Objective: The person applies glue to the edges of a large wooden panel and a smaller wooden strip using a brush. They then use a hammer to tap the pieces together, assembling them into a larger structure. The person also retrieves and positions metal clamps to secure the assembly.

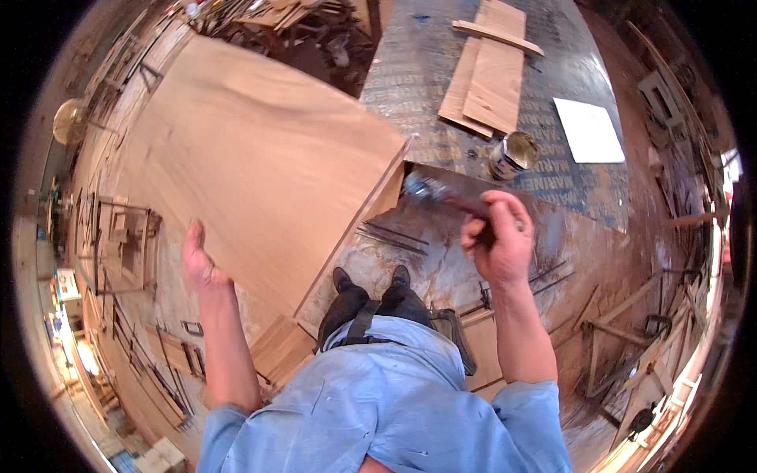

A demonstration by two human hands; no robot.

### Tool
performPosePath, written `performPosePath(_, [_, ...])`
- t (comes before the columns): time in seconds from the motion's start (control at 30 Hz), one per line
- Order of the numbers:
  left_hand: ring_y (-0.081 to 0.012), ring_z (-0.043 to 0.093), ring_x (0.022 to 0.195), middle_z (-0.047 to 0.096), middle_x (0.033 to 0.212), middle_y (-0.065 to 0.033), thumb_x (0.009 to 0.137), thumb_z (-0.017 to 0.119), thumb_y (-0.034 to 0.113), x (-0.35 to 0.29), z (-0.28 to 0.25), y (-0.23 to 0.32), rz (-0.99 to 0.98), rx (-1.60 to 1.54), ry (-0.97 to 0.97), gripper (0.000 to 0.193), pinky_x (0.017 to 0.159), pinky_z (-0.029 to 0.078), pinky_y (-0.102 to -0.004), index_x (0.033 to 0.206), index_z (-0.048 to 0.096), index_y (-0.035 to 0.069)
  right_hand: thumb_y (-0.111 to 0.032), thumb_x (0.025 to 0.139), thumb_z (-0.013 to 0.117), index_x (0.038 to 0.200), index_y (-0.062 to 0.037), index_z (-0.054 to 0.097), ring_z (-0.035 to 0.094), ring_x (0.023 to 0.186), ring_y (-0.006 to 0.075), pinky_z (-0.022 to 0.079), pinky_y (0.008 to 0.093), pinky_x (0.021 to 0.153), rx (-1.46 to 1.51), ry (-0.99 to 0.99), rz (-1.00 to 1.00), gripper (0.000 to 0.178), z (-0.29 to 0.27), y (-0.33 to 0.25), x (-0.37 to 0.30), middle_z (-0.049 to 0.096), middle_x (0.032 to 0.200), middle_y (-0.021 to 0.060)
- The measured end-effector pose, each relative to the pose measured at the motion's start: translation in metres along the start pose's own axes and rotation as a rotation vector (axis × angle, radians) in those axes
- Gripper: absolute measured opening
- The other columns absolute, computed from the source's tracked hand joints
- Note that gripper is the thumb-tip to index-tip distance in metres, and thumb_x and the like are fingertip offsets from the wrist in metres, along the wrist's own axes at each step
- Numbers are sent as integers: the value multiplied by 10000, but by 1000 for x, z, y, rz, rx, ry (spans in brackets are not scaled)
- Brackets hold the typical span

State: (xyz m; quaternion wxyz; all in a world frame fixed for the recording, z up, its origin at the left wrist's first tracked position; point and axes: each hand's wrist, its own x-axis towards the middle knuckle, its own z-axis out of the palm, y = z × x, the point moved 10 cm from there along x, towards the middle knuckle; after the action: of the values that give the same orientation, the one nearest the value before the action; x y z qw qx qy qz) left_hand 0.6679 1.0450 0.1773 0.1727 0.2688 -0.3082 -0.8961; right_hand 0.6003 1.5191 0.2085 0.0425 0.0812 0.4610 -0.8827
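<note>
A large tan plywood panel (260, 150) lies at a slant in front of me on the left. My left hand (206, 264) grips its near left edge, thumb on top, the other fingers hidden beneath. On the right, my right hand (501, 236) is closed around the dark handle of a brush (426, 188). The brush's pale bluish head is smeared by motion and points at the panel's right edge, seemingly apart from it. Beyond that hand, an open can (514, 155) with drips down its side stands at the worktable's near edge.
The grey printed-board worktable (418, 87) carries thin wooden boards (493, 79), a crosswise strip (498, 37) and a white sheet (589, 131). Metal bars (394, 238) lie on the floor by my feet. Wooden frames and clamps stand at right and left; scrap wood is piled at the back.
</note>
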Motion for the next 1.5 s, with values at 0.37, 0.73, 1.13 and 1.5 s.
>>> performPosePath(0.37, [-315,583,1074,565,1222,-182,906,540,119,27,73,-1,187,21,104,356,940,495,-459,1221,487,-39,41,859,517,1052,38,523,620,616,202,519,322,542,24,-271,135,193,69,43,-50,630,737,151])
performPosePath(0.73, [-318,555,1130,549,1262,-183,932,507,160,15,73,-11,204,30,160,395,1000,448,-465,1271,454,-35,-33,894,568,1030,21,565,614,619,161,497,272,517,-135,-253,211,147,75,66,-33,643,747,111])
performPosePath(1.13, [-296,580,1060,562,1193,-188,906,555,142,25,59,-14,304,31,132,390,909,507,-441,1200,489,-104,-22,863,625,1005,24,585,618,638,106,502,221,554,-235,-295,135,154,93,65,-45,665,766,82])
performPosePath(1.5, [-277,632,863,629,1021,-192,848,629,114,11,59,15,410,220,287,342,781,559,-410,1063,565,-144,32,860,566,966,33,579,616,601,159,503,272,535,-328,-157,126,106,75,44,-33,643,730,120])
